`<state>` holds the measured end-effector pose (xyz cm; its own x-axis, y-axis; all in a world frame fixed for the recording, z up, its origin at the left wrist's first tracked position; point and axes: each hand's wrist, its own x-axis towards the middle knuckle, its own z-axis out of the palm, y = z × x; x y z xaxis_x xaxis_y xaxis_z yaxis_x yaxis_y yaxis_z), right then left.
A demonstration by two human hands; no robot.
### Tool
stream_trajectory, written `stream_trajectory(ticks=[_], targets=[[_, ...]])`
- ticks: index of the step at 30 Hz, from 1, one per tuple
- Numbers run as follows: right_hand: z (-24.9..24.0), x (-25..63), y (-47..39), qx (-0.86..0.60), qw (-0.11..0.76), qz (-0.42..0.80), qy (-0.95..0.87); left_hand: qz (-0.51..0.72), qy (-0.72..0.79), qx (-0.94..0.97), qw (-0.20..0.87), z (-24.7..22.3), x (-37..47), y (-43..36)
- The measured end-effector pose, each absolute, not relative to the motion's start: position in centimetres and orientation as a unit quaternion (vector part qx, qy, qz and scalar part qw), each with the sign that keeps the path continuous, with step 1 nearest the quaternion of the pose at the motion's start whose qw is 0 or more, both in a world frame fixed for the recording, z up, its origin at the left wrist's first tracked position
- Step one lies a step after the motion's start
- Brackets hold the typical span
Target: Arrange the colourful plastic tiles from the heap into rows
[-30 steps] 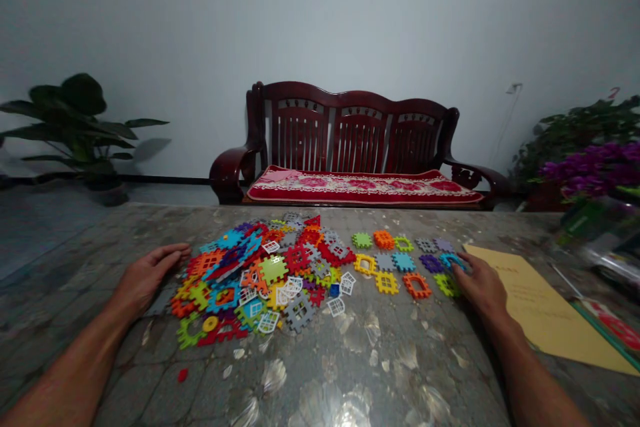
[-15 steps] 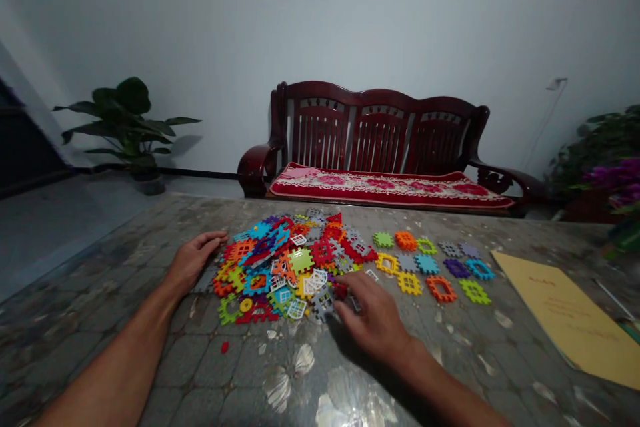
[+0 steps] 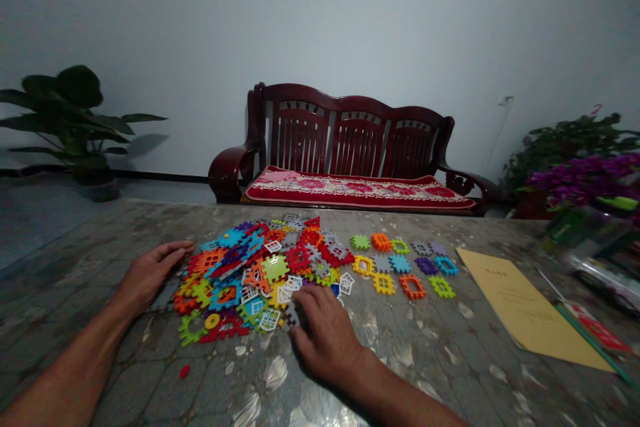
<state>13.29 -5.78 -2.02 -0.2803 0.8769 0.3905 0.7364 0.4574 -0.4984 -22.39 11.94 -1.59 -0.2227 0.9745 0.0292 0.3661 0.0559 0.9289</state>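
Note:
A heap of colourful toothed plastic building blocks (image 3: 274, 268) lies on the table, mixed with white window-shaped pieces (image 3: 271, 320). At the heap's left edge rests my left hand (image 3: 150, 273), its fingers stretched out and holding nothing. My right hand (image 3: 330, 333) is at the near right side of the heap, thumb and fingers curled around a grey block (image 3: 293, 315). Most of that block is hidden under the hand. Just beyond these fingers are a white house-shaped frame (image 3: 346, 283) and a bit of a blue piece.
Separate square blocks (image 3: 413, 287) lie in loose rows right of the heap. Farther right are a yellow booklet (image 3: 520, 307), a green pencil (image 3: 595, 340) and a bottle (image 3: 595, 227). A small red piece (image 3: 185, 371) lies near the front. Behind the table (image 3: 240, 387) stands a wooden bench (image 3: 350, 140).
The view has turned to the right. My right hand has shifted slightly left and nearer, from beside red pieces onto the grey block. My left hand stays at the heap's edge.

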Motion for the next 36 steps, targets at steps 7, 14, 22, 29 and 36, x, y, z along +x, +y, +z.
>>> stream_trajectory(ticks=[7,14,22,29,36], targets=[[-0.5,19.2,-4.1,-0.551,0.395,0.105,-0.728,0.425,0.665,0.531,0.309,-1.1,-22.3,11.9],[-0.6,24.9,-2.7,-0.567,0.334,0.147,-0.738,0.42,0.67,0.535,0.297,-0.8,-22.1,11.8],[-1.2,24.9,-2.9,-0.475,0.315,0.159,-0.806,0.44,0.656,0.525,0.318,-1.2,-22.2,12.0],[-0.6,24.6,-3.0,-0.612,0.338,0.145,-0.7,0.426,0.665,0.526,0.316,-0.6,-21.9,11.7],[-0.5,22.6,-3.6,-0.663,0.263,0.103,-0.693,0.43,0.667,0.524,0.308,-0.2,-21.5,11.4]])
